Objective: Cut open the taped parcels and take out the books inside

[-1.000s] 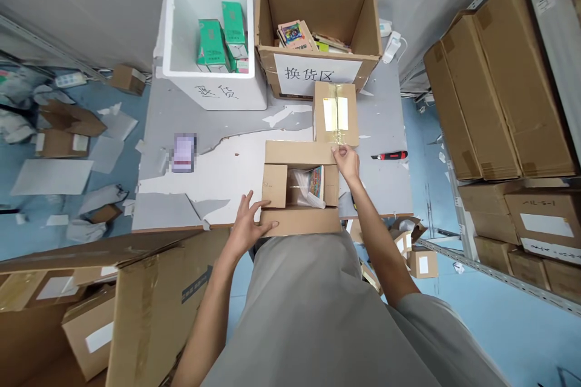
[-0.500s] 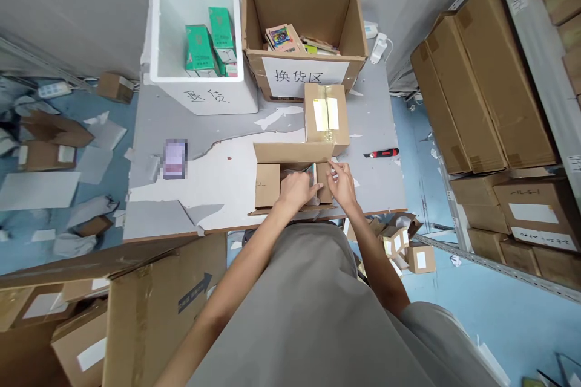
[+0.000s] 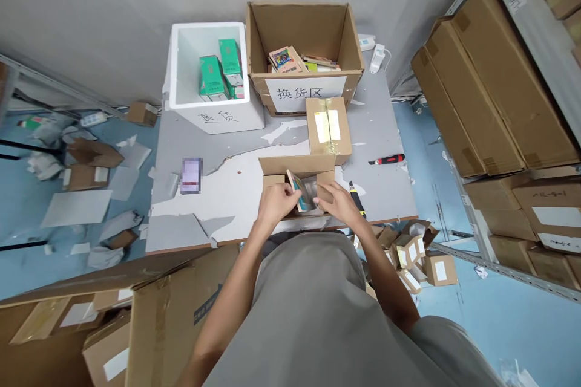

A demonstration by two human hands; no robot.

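An opened cardboard box (image 3: pixel 297 163) stands at the table's front edge, its flaps up. My left hand (image 3: pixel 276 201) is closed on a thin book (image 3: pixel 296 190) with a pale edge and a teal cover, tilted upright in the box mouth. At the box's right side is my right hand (image 3: pixel 334 201), fingers bent over the right flap, its thumb by clear plastic wrap (image 3: pixel 310 188). Whether it grips the flap or the wrap is hard to make out. Just right of this hand lies a yellow-and-black utility knife (image 3: pixel 357 199).
Behind the box sits a taped carton (image 3: pixel 329 127). Farther back are a white foam box (image 3: pixel 209 27) with green packages and a large carton (image 3: pixel 297 9) holding books. A red-and-black knife (image 3: pixel 388 159) lies right, a blurred phone-like item (image 3: pixel 191 176) left. Shelved cartons (image 3: pixel 490 78) stand right.
My left hand has come up and left out of the box, raising the book. My right hand has shifted down along the right flap. The yellow knife has come into view.
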